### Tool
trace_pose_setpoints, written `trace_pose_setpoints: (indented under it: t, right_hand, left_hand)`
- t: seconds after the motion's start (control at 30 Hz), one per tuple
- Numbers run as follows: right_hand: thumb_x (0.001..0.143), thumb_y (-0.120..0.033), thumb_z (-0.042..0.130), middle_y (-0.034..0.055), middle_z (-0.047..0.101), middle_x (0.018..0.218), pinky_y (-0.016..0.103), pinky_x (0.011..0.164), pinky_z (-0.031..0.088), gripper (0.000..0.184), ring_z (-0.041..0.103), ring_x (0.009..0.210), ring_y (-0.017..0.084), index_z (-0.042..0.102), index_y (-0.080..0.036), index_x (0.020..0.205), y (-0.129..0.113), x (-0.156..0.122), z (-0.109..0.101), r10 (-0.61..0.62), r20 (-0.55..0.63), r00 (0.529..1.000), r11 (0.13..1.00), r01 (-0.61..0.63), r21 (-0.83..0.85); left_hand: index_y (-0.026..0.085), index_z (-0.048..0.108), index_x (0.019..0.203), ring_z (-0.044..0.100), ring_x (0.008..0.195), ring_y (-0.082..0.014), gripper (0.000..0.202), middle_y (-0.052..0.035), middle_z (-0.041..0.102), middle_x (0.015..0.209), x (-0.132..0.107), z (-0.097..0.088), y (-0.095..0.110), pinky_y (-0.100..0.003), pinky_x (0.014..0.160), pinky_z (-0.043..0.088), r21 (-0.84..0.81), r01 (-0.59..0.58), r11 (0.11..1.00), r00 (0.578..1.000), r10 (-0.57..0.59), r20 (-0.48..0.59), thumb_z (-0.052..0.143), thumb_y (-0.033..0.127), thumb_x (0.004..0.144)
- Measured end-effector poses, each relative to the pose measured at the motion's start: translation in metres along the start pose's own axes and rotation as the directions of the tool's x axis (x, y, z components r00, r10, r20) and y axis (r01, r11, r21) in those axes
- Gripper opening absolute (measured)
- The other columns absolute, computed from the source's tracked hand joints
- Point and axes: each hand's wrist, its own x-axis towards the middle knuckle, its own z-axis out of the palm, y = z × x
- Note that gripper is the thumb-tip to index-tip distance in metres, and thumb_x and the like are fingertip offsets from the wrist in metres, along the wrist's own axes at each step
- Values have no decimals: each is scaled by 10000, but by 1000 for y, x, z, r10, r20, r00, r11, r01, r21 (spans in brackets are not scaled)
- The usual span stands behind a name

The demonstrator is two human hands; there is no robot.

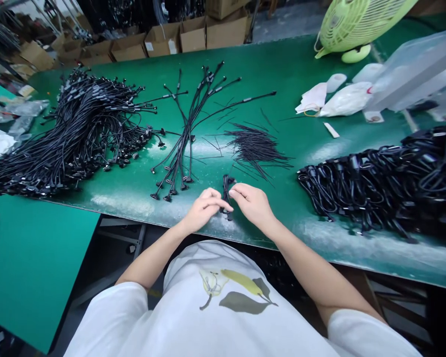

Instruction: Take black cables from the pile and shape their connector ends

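Observation:
A folded black cable lies upright in the view on the green table near its front edge, between my two hands. My left hand holds the cable from the left, its index finger reaching across the lower part. On the other side, my right hand is closed in a pinch against the cable; whatever is between its fingertips is too small to make out. Just beyond the hands lies a pile of thin black twist ties. Several loose black cables with connectors are spread to the left of the ties.
A large heap of straight black cables covers the table's left. Folded, bundled cables are stacked at the right. Behind them are plastic bags, a white strip and a green fan. Cardboard boxes line the far edge.

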Motion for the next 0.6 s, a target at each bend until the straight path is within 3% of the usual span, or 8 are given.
trace_pose_setpoints:
  t: [0.03, 0.1, 0.23, 0.3, 0.37, 0.47, 0.53, 0.6]
  right_hand:
    - [951, -272, 421, 3, 572, 665, 253, 588, 331, 302, 521, 622, 145, 533, -193, 682, -2, -1, -3, -13, -27, 1000, 999, 12, -40]
    - [960, -255, 416, 13, 569, 681, 262, 603, 319, 292, 509, 641, 147, 532, -189, 700, -12, -3, -6, -90, -45, 995, 987, 83, -138]
    - [965, -198, 416, 40, 577, 712, 291, 633, 289, 267, 478, 687, 163, 556, -173, 740, -36, -8, -6, -276, 25, 961, 877, 263, -403]
    - [958, -167, 409, 49, 569, 697, 310, 625, 265, 267, 446, 671, 173, 569, -169, 744, -41, -9, -6, -317, 42, 947, 810, 294, -508]
    - [955, -160, 398, 55, 563, 684, 321, 621, 251, 281, 428, 661, 179, 577, -168, 740, -41, -9, -6, -336, 65, 940, 785, 317, -532]
    - [966, -213, 392, 49, 564, 693, 305, 620, 267, 298, 448, 670, 169, 567, -170, 728, -34, -9, -8, -256, 89, 962, 890, 271, -366]
    - [965, -253, 391, 26, 560, 693, 276, 611, 289, 307, 475, 664, 149, 544, -176, 710, -28, -8, -8, -139, 155, 978, 982, 156, -103]
    - [944, -281, 400, 1, 532, 656, 255, 594, 299, 316, 476, 631, 132, 503, -181, 662, -21, -8, -6, -37, 236, 971, 991, 4, 136]
  left_hand:
    - [217, 760, 872, 518, 934, -186, 225, -41, 548, 888, -2, 2, -1, -340, 960, 386, 55, 2, 998, 998, -5, 55, 537, 235, 844]
    - [199, 744, 838, 514, 856, -174, 196, -27, 538, 813, -2, 6, -7, -325, 896, 411, 23, 62, 998, 996, -63, 57, 552, 235, 834]
    - [148, 659, 739, 479, 710, -140, 284, -14, 543, 713, 3, 5, -25, -280, 732, 421, -361, 246, 900, 948, -301, -103, 561, 388, 858]
    - [140, 652, 740, 468, 672, -128, 394, -17, 549, 699, 4, 0, -26, -267, 694, 407, -496, 263, 828, 933, -349, -88, 536, 494, 868]
    - [133, 682, 783, 488, 690, -130, 447, -25, 563, 716, 5, -5, -21, -269, 711, 408, -524, 257, 812, 943, -329, -47, 542, 552, 852]
    - [143, 725, 879, 517, 775, -146, 346, -31, 572, 797, 1, -9, -7, -275, 765, 413, -371, 149, 917, 981, -185, -62, 679, 470, 774]
    - [169, 739, 920, 514, 816, -150, 242, -33, 554, 847, -5, -7, 3, -278, 784, 412, -162, -1, 987, 994, -17, -106, 681, 360, 784]
    - [193, 750, 923, 507, 818, -148, 207, -37, 525, 850, -13, -4, 11, -282, 785, 416, 55, -138, 989, 989, 140, -39, 578, 283, 850]
